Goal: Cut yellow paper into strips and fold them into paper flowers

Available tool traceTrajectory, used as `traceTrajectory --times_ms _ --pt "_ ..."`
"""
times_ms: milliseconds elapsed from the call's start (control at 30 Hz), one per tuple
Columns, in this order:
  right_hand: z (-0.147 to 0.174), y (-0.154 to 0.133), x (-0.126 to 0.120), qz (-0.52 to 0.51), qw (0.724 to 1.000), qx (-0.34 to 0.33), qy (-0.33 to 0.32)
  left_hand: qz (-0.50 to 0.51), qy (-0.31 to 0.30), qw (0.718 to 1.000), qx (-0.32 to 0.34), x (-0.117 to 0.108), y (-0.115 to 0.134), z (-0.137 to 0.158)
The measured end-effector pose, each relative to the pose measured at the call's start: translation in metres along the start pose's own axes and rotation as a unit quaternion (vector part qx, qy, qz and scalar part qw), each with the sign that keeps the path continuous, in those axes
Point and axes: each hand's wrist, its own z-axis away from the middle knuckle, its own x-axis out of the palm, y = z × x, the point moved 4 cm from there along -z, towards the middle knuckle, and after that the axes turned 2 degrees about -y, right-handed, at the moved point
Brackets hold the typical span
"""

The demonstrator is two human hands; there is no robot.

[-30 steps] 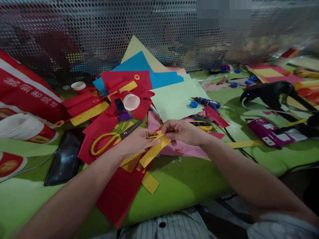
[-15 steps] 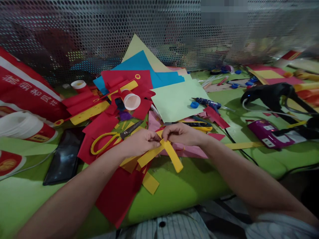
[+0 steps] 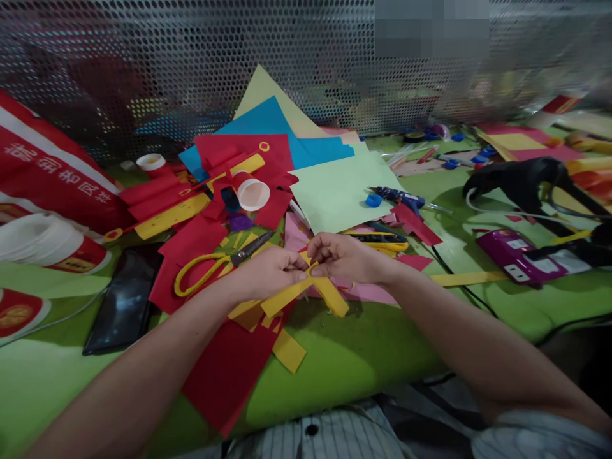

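Yellow paper at the centre of the view, held between left hand and right hand, fingertips almost meeting. Gripped on the left in a narrow thumb-and-finger pinch; gripped likewise on the right, with fingers curled in close. Splayed from beneath the fingertips in two lengths, one towards half past seven, the other towards five o'clock. Partly hidden by fingers; cannot tell whether one folded strip or two.

Taking the fingertips as the middle of the dial: at nine, yellow-handled scissors just beside the left hand, and well apart farther out, a dark phone. At seven, a red sheet jutting past the edge of the green table. At eleven, a paper cup tipped on its side. At one, a pale green sheet. At two, a utility knife near the right hand, then a blue glue gun beyond. At three, well apart, a purple device. At four, pink paper below the right hand.
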Motion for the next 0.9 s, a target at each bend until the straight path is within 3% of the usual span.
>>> traceTrajectory --times_ms 133,367,700,900 --pt "0.003 -0.004 -0.001 -0.034 0.999 -0.007 -0.012 0.012 0.006 1.0 -0.001 -0.002 0.0 0.0" --pt "0.004 -0.009 0.001 -0.008 0.999 -0.039 0.013 -0.012 0.0 1.0 0.015 -0.004 0.003 0.002" --pt "0.002 -0.009 -0.005 0.047 0.996 -0.06 0.056 -0.166 0.131 0.976 0.056 -0.005 0.012 0.003" --pt "0.003 -0.012 -0.006 0.178 0.977 -0.081 0.09 -0.23 0.204 0.946 0.107 -0.003 0.017 0.005"
